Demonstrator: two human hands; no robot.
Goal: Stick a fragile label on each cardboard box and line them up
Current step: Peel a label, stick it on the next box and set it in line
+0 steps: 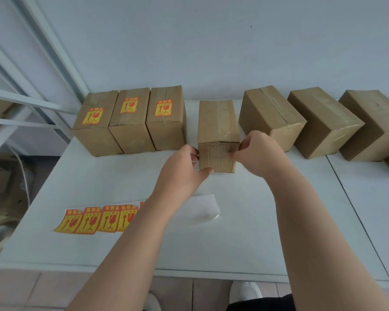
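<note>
Currently left hand (182, 167), right hand (256, 151) fingers grip one unlabelled box (218, 129); three labelled boxes (130, 124) leftward.

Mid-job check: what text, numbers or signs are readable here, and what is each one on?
Left box's label: red characters, too blurred to read; the sign shows two up arrows and a glass.
Second box's label: same sign, characters unreadable.
Third box's label: same sign, characters unreadable.
Loose label strip: same sign repeated, characters blurred.
Bare box beside them: no print visible.
</note>
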